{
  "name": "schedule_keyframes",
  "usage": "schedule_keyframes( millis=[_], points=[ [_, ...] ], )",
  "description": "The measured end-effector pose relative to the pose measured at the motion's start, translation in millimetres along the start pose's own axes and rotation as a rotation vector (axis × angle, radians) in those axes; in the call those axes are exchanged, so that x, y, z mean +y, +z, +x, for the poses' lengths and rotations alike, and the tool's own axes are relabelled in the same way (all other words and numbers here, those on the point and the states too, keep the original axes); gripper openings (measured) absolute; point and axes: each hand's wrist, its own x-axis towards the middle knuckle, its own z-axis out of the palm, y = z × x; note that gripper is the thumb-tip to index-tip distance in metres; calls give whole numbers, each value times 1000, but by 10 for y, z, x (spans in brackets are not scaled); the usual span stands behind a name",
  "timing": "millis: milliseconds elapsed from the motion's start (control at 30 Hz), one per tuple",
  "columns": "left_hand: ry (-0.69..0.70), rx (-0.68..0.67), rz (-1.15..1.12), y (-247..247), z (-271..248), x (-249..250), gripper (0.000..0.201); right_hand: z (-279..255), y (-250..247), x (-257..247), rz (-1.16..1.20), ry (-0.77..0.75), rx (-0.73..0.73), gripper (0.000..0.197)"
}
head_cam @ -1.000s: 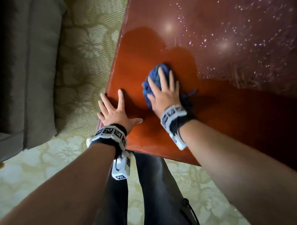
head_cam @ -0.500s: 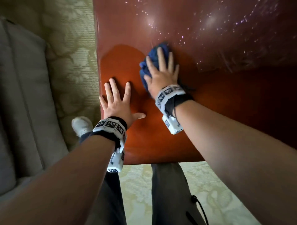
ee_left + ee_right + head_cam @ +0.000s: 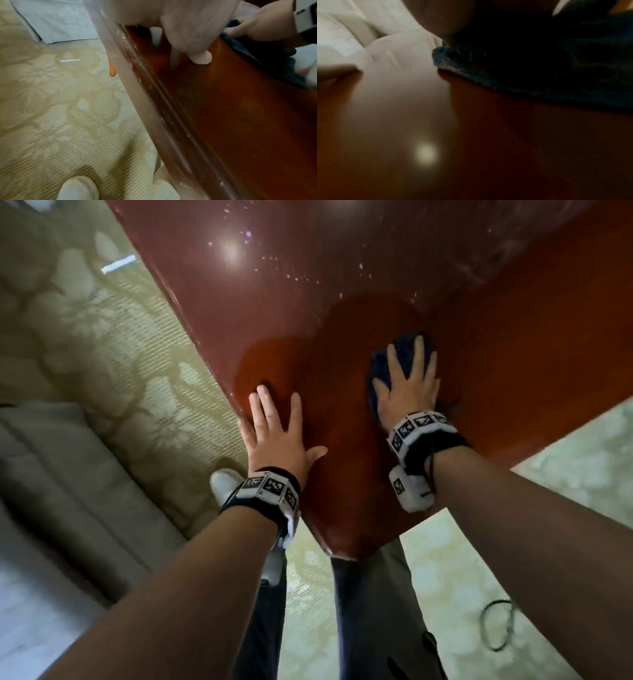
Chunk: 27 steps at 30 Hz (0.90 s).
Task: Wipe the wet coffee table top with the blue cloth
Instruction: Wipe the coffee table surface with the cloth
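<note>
Pressing blue cloth flat on coffee table: right hand, fingers straight. Left hand flat beside, holding nothing. Sofa, carpet, white shoe near corner.

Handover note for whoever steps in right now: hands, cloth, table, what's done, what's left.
Left hand: flat, fingers spread, resting on the coffee table near its left edge, holding nothing.
Right hand: fingers straight, pressing the blue cloth flat on the top, near the front corner.
Done: the patch around both hands looks free of droplets.
Left: droplets show on the far part of the top, beyond the cloth. Wipe outward that way. The right end of the table is out of view.
</note>
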Motion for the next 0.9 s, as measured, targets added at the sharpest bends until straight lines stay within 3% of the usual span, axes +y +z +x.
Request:
schedule_keyframes(
  millis=[100,233,300,567,733,833,900],
  points=[
    [51,-4,20,-17,-1,-49,95,-442,221,171,45,-14,-11,58],
    [182,-47,158,-108,47,-17,90,-1048,611,343,78,91,-30,59],
    [293,-83,240,-173,125,76,85,-1124,669,366,122,135,-56,59],
    [508,-142,455,-435,490,667,84,-1117,694,386,234,127,-34,60],
    [663,-206,653,-535,660,859,88,-964,714,527,426,561,195,56],
    [739,-244,703,-613,755,891,90,-714,593,616,545,829,182,58],
    [819,-260,745,-693,873,929,89,-642,543,409,611,994,181,59]
  ],
)
